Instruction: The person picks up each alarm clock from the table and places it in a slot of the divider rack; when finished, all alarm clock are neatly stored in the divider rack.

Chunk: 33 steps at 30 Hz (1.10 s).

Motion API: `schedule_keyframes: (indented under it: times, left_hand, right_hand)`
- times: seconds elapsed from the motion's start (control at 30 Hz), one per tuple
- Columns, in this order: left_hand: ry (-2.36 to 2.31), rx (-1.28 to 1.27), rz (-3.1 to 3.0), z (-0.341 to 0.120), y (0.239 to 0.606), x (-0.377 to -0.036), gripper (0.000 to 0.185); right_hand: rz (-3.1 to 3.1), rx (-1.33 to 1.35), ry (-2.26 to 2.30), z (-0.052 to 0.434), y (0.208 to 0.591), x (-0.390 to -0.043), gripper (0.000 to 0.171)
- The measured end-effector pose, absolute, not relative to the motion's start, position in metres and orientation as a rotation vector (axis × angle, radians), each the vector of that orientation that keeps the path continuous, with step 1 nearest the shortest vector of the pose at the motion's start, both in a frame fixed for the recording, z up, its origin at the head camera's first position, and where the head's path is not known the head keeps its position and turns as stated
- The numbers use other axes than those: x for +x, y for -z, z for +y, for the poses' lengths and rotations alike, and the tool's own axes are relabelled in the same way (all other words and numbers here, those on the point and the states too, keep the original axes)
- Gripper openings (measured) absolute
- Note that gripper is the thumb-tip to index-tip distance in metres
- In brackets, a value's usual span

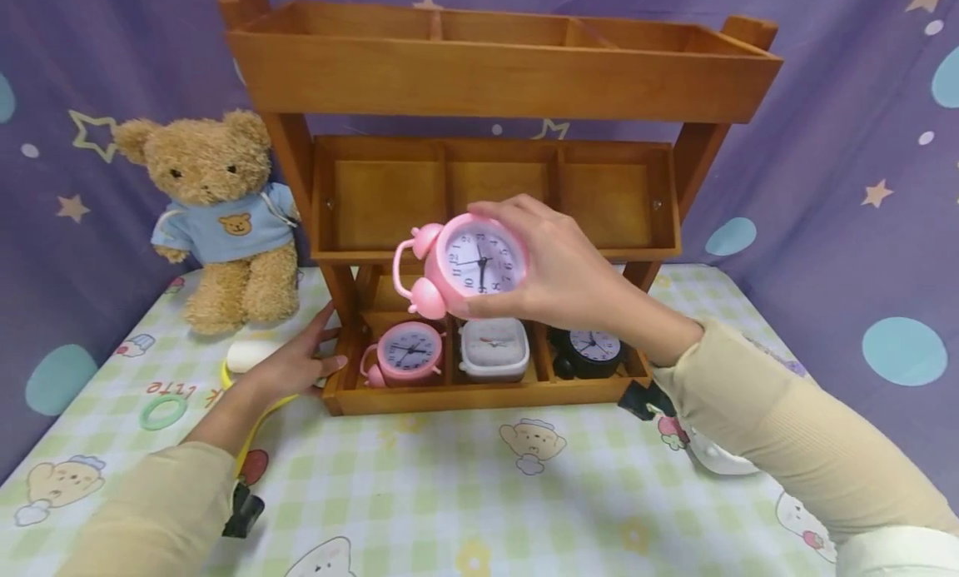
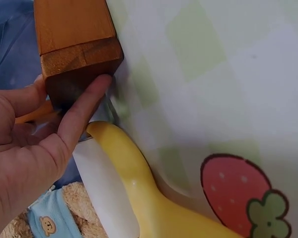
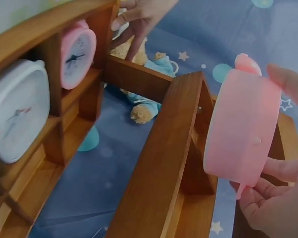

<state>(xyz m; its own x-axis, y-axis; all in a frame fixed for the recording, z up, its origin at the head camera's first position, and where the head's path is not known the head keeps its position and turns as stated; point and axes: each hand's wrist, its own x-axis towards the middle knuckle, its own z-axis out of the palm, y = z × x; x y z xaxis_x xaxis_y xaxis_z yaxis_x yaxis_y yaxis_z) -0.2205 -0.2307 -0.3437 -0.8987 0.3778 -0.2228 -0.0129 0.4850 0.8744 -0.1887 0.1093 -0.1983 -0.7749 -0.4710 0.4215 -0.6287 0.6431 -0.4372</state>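
While the left hand [image 1: 295,362] rests open-fingered against the wooden shelf's [image 1: 479,398] bottom corner on the surface, likely steadying it, the right hand [image 1: 565,269] grips a pink alarm clock [image 1: 468,261] before the middle tier.

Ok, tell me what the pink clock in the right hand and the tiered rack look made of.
Pink alarm clock: looks like moulded plastic, smooth with a soft matt sheen; in the right wrist view its casing seems slightly translucent. Rack: wood, stained warm brown with a light gloss; grain shows on the boards and on the cut end by the left hand.
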Motion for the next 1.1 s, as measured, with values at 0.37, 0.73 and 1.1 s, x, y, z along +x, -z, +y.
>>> schedule_keyframes:
  times: [0.37,0.73,1.1]
  left_hand:
    - [-1.371,0.246,2.344,-0.228,0.344,-0.224,0.09]
    - [-1.391,0.236,2.326,-0.227,0.344,-0.224,0.091]
    - [-1.373,0.245,2.34,-0.231,0.343,-0.222,0.089]
  right_hand:
    - [-2.473,0.987,-0.896,0.068,0.184,-0.223,0.094]
    - [-2.447,0.962,-0.924,0.04,0.187,-0.251,0.091]
    - [-2.541,0.868,-0.882,0.026,0.192,-0.267,0.095]
